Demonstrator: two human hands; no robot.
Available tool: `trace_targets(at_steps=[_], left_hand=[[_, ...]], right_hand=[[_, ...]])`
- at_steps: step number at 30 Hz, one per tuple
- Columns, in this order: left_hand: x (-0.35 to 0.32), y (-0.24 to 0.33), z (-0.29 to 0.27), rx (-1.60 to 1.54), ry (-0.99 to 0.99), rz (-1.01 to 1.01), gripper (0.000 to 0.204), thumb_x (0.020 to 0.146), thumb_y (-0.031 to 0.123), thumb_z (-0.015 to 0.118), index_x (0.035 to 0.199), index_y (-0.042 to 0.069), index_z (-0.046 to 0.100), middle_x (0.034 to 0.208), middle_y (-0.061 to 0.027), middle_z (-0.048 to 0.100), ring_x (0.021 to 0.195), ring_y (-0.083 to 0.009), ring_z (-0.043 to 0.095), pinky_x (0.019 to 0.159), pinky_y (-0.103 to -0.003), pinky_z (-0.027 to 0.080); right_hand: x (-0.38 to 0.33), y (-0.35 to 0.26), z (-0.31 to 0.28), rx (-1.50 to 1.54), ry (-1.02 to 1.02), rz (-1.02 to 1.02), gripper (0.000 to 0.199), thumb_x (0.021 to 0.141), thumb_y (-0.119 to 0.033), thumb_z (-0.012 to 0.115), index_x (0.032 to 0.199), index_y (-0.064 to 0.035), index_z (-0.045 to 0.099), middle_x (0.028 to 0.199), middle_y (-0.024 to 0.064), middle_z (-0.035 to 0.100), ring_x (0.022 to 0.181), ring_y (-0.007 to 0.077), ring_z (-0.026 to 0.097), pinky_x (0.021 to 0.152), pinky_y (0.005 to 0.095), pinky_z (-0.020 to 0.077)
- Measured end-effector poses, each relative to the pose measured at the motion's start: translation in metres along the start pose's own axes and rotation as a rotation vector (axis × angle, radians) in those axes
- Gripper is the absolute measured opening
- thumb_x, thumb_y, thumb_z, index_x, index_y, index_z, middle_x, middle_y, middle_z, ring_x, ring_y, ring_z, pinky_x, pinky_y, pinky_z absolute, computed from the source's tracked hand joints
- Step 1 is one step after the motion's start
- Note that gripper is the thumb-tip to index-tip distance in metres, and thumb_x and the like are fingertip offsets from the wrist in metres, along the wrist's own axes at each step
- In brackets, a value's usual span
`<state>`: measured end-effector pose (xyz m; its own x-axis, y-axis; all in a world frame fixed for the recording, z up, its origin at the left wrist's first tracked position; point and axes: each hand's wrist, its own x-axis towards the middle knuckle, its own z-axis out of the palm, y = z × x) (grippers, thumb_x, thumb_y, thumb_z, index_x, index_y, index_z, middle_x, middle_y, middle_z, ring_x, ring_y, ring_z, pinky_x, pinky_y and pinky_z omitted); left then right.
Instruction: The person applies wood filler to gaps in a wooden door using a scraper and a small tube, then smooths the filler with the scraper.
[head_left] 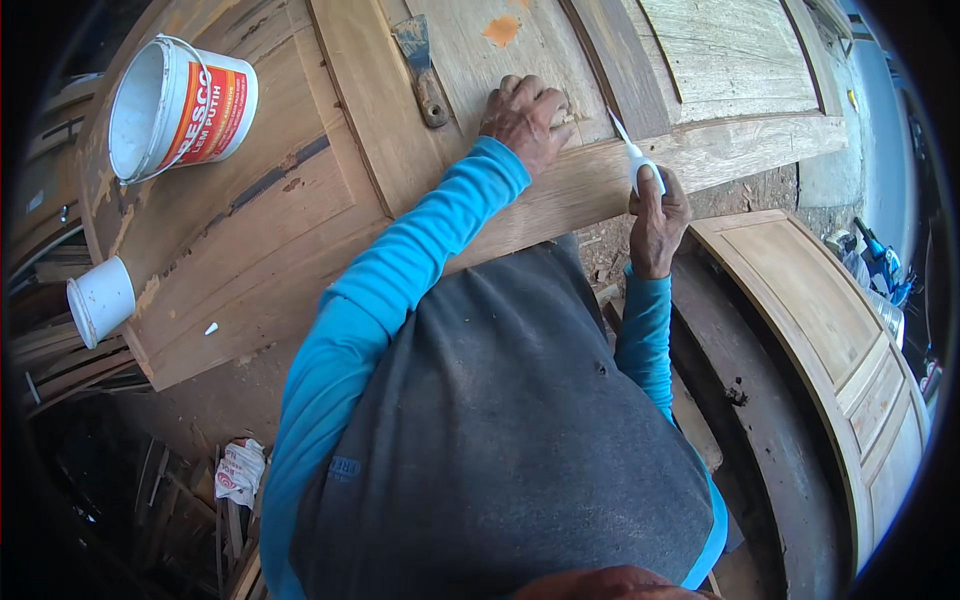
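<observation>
Clamped in the right hand [657, 218] is a small white bottle [635, 158] with long, tapering tip; left hand [524, 120] rests on brown panelled wood [740, 146], its grip I cannot tell.

This looks like a woodworking workshop. A large, unpainted brown wooden door with framed panels [250, 235] fills the upper part of the frame, marked by an orange-tan patch of filler [502, 31]. On it, at upper centre, lies a flat metal scraper with a worn wooden handle [422, 75]; at upper left is a white plastic bucket with a red-and-orange label [205, 110]. Another pale, panelled wooden piece [810, 290] is at right. Rough brown timber strips [70, 350] crowd the left edge, and small wood-coloured debris [600, 250] litters the ground near centre.
</observation>
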<state>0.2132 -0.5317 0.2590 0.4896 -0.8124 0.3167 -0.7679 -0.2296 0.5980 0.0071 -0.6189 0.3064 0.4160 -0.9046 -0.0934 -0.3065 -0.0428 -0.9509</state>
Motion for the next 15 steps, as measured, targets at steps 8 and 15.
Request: trace_targets(at_steps=[8, 15], left_hand=[[0.013, -0.015, 0.003, -0.121, -0.025, -0.096, 0.02, 0.079, 0.016, 0.082, 0.095, 0.01, 0.07, 0.097, -0.0097, 0.067, 0.096, -0.0333, 0.06, 0.088, -0.044, 0.049], [0.016, -0.007, -0.001, -0.072, -0.016, -0.098, 0.017, 0.083, 0.013, 0.077, 0.098, 0.008, 0.07, 0.096, -0.0098, 0.068, 0.095, -0.0334, 0.061, 0.087, -0.046, 0.05]], right_hand=[[-0.004, 0.016, -0.019, 0.084, 0.113, 0.057, 0.034, 0.101, -0.033, 0.067, 0.106, -0.0001, 0.072, 0.078, -0.0009, 0.061, 0.064, 0.0042, 0.049, 0.056, 0.0208, 0.037], [-0.01, 0.01, -0.008, 0.098, 0.099, 0.061, 0.034, 0.101, -0.03, 0.068, 0.11, 0.0025, 0.072, 0.076, -0.0022, 0.06, 0.065, 0.0044, 0.048, 0.056, 0.0224, 0.0353]])
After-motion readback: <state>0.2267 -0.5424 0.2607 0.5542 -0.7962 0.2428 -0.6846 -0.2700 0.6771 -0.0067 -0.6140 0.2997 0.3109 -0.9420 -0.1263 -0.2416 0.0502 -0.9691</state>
